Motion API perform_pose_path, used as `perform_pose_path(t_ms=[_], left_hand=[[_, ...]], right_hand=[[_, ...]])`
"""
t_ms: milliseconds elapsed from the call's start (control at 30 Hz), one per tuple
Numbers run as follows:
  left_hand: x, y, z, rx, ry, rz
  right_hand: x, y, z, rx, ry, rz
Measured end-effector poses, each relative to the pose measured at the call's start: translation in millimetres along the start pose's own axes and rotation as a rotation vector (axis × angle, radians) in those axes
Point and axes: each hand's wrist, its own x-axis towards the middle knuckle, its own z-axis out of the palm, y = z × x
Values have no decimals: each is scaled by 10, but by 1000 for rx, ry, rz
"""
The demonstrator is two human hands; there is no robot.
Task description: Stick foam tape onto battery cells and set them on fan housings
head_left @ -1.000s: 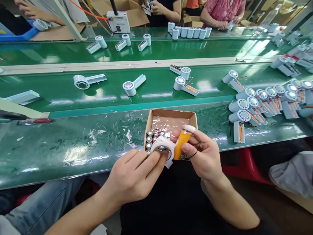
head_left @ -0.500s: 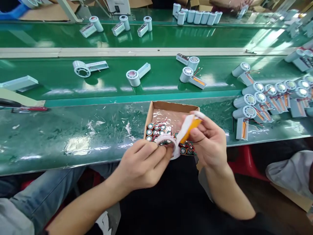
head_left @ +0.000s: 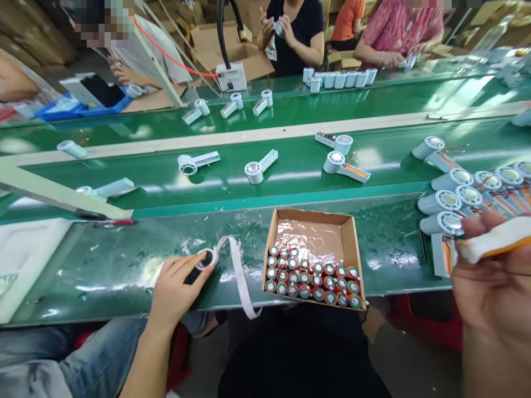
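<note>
My left hand (head_left: 176, 287) rests low over the bench at the left, its thumb and fingertips closed around a roll of white tape (head_left: 215, 254). A loose length of the tape trails from the roll and hangs past the bench's front edge. At the far right my right hand (head_left: 489, 287), slightly blurred, grips an orange battery (head_left: 514, 246) with a white strip along it. Between the hands stands an open cardboard box (head_left: 271, 232), holding rows of small batteries (head_left: 305, 278) with green ends and red and black wires.
Pale blue fan housings with handles (head_left: 442, 202) are grouped beside my right hand. More housings (head_left: 254, 171) lie on the green conveyor (head_left: 174, 190). A red-handled tool (head_left: 120, 222) lies at the left. Several people work across the line.
My hands have moved apart: the left set the tape roll down toward the bench at left, the right carried the battery far right. The view has tilted up and left.
</note>
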Motion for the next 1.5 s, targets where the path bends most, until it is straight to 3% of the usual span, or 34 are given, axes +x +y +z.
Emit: perform_pose_path(t_ms=[100, 167, 333, 400, 467, 633, 733, 833, 933, 1033, 1133, 1233, 1400, 1500], left_hand=[[318, 85, 131, -97, 83, -73], [822, 294, 293, -151, 76, -38], [2441, 794, 808, 69, -315, -23], [2868, 920, 955, 96, -416, -34], [3080, 1030, 1041, 89, -490, 1], [3008, 1388, 1132, 10, -605, 295], [2911, 1571, 1206, -26, -681, 395], [2943, 1614, 1263, -30, -727, 385], [3050, 1560, 1254, -52, -751, 367], [3122, 1511, 1208, -91, -759, 367], [3121, 1505, 1190, -138, -761, 353], [3096, 1510, 1208, -198, -755, 332], [3077, 1448, 1216, -345, -733, 293], [3033, 1464, 1221, -393, -672, 232]], right_hand=[[-313, 48, 104, 38, 3, 172], [-382, 61, 185, 71, -4, 227], [-369, -74, 360, 154, -131, 193], [-412, -146, 360, 134, -135, 181], [-460, -170, 288, 90, -97, 190], [-420, -52, 20, 15, -78, 244], [-292, 11, 90, 40, -183, 158], [-97, 102, 444, 94, -380, 10], [191, 319, 991, 64, -628, -102], [503, 614, 1519, -87, -809, -191], [667, 841, 1820, -321, -971, -303], [627, 920, 1846, -474, -1074, -400], [512, 829, 1707, -635, -1270, -714], [577, 783, 1705, -809, -1169, -650]])
